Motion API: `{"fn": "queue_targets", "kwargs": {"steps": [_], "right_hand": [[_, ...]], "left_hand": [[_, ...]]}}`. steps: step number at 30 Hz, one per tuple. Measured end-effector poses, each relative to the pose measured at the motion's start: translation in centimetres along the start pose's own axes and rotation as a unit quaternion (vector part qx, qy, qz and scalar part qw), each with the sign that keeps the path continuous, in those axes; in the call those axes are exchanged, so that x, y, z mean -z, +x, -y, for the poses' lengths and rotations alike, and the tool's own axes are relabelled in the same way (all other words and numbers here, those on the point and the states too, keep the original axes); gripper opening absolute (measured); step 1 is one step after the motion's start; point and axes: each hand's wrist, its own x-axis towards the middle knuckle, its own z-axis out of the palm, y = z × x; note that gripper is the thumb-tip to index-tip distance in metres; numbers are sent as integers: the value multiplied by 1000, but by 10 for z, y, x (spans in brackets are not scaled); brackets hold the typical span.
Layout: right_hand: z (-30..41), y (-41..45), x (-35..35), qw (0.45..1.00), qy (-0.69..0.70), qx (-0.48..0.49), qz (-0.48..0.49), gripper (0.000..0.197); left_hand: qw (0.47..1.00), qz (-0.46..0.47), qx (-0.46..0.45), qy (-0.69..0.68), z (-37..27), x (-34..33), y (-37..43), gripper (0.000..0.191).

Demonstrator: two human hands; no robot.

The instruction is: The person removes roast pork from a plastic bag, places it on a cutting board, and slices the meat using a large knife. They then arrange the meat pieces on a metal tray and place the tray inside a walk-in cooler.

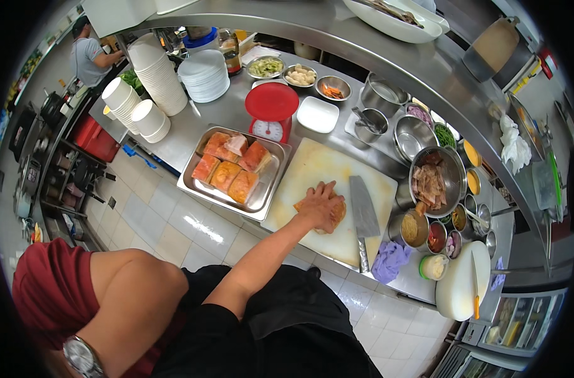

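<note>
My left hand [321,208] lies palm down with spread fingers over a browned block of meat, probably pork [338,217], holding it on the white cutting board [310,165]. A wide-bladed cleaver [364,205] rests on the board just right of that hand, its metal handle towards me. My right hand is out of view. To the left, a steel tray [273,201] holds several orange-brown meat blocks [225,176]. Behind the tray and board stands a red kitchen scale [271,101] with an empty-looking pan, beside a white dish [318,115].
A perforated steel bowl of sliced meat [428,184], ingredient pots and a purple cloth [391,261] line the right. A knife [476,283] lies on a round white board [457,293]. A co-worker's bent arm [135,293] is close at left; another person [89,59] stands farther back.
</note>
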Motion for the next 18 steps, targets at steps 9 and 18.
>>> {"fn": "queue_targets", "kwargs": {"steps": [9,18], "right_hand": [[89,11,20,952,-59,294,-61,27],[276,15,-52,767,-228,576,-168,37]], "left_hand": [[999,-51,3,9,17,-17,-7,96],[946,-211,163,-184,-9,-24,-32,110]]}}
